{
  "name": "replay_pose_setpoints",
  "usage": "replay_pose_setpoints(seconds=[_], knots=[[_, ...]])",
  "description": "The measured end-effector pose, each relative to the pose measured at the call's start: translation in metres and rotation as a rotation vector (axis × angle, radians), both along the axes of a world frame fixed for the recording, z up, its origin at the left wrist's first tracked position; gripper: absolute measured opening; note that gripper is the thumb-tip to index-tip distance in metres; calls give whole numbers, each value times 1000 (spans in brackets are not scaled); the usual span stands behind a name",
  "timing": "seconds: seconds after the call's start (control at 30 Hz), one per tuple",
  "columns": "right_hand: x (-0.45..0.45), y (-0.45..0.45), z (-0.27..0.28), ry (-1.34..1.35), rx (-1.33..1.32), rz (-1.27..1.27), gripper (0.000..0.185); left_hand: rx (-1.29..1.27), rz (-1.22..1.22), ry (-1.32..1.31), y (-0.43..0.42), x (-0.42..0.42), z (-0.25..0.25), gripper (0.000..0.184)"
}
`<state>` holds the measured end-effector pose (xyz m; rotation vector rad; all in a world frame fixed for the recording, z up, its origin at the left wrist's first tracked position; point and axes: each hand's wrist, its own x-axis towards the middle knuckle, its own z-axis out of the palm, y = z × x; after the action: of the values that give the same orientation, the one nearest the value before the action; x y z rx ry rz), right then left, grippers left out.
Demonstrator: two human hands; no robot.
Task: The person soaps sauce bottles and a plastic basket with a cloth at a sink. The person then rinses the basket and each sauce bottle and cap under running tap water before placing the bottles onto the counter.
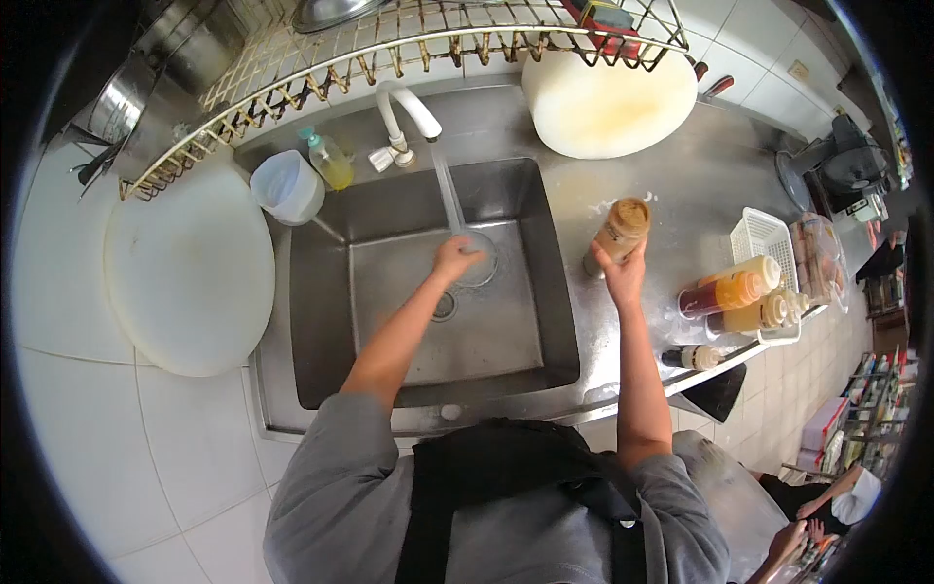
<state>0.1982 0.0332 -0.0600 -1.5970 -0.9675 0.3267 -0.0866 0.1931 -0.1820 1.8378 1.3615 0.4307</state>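
Note:
My left hand (455, 260) is in the sink (389, 341), under the water running from the white faucet (413, 112). Its fingers are closed on something small that I cannot make out. Over the steel counter (584, 185) to the right, my right hand (623, 271) is wrapped round a bottle (623, 224) with a brown top and brownish contents. The bottle leans slightly. Splashing water and a pale round shape below the stream show beside my left fingers.
Squeeze bottles (725, 292) lie by a white basket (764, 234) at right, a dark bottle (693, 357) nearer. Round boards (190, 268) stand left and behind. A soap bottle (331, 164) and white tub (288, 187) flank the faucet under a rack (428, 44). People are at lower right.

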Motion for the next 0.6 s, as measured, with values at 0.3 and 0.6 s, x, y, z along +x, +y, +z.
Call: replay_pose_setpoints(seconds=[0.3, 0.6], knots=[[-63, -30, 36, -347, -139, 126, 76, 113, -254, -865, -71, 70, 206, 42], [-79, -49, 82, -322, -151, 283, 74, -239, -529, -1008, -80, 55, 254, 32]])
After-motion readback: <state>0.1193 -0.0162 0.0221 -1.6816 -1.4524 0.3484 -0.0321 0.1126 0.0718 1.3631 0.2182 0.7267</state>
